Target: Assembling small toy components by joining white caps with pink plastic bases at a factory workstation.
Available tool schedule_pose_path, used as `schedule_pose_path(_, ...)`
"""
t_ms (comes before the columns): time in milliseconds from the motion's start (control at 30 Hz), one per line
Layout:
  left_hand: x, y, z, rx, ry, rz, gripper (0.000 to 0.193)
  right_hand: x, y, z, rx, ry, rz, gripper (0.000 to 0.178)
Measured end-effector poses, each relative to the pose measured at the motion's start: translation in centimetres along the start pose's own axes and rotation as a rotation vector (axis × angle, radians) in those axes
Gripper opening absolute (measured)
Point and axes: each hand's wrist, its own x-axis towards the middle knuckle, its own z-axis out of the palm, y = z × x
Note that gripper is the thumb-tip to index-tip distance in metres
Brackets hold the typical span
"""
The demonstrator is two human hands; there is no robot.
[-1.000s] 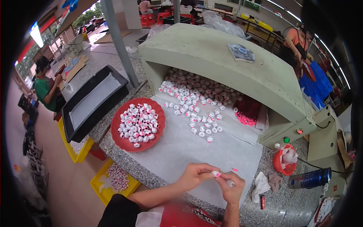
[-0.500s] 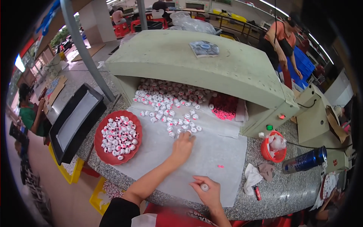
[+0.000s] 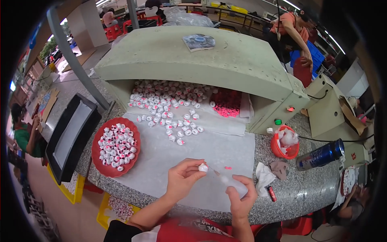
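My left hand (image 3: 182, 180) pinches a small white ball-shaped piece (image 3: 203, 167) with dark line markings between thumb and fingertips. My right hand (image 3: 244, 198) is wrapped round a translucent squeeze bottle (image 3: 234, 186), tilted so its thin nozzle points at the piece; whether the tip touches it I cannot tell. Below both hands lies a white paper sheet (image 3: 155, 155). Just beyond the bottle are tiny pink pieces (image 3: 228, 167). Many similar white pieces with pink spots (image 3: 165, 99) spread from inside the pale green metal hood (image 3: 189, 62) onto the sheet.
To the left stands a red scalloped plate (image 3: 95, 155) heaped with white pieces, beside a black tray (image 3: 60, 159). Small pink pieces (image 3: 227, 109) lie under the hood. At right are an orange-red basket (image 3: 296, 152), crumpled tissue (image 3: 263, 177) and a blue can (image 3: 322, 155). A co-worker (image 3: 296, 34) bends behind.
My left hand has come back from the loose pieces toward me and now holds one up. The bottle in my right hand has tipped over toward it. The whole view has shifted slightly.
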Motion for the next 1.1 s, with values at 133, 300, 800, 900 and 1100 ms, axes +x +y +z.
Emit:
schedule_pose_path(133, -0.1, 0.1, 1.1, -0.043, 0.013, 0.113, 0.031, -0.6, -1.2, 0.3, -0.336, -0.015, -0.455, 0.026)
schedule_pose_path(300, -0.4, 0.1, 1.4, -0.081, 0.006, 0.179, 0.029, -0.8, -1.2, 0.4, -0.348, -0.054, -0.532, 0.022)
schedule_pose_path(800, -0.3, -0.2, 1.1, -0.055, -0.023, 0.205, 0.029, -0.2, -0.9, 0.4, -0.322, -0.123, -0.533, 0.022)
schedule_pose_path(900, -0.2, -0.3, 0.9, -0.010, -0.041, 0.201, 0.029, -0.1, -1.2, 0.1, -0.339, -0.152, -0.518, 0.022)
schedule_pose_path(1100, -0.1, 0.1, 1.1, -0.070, -0.006, 0.088, 0.030, 0.1, -1.0, -0.2, -0.345, -0.122, -0.522, 0.022)
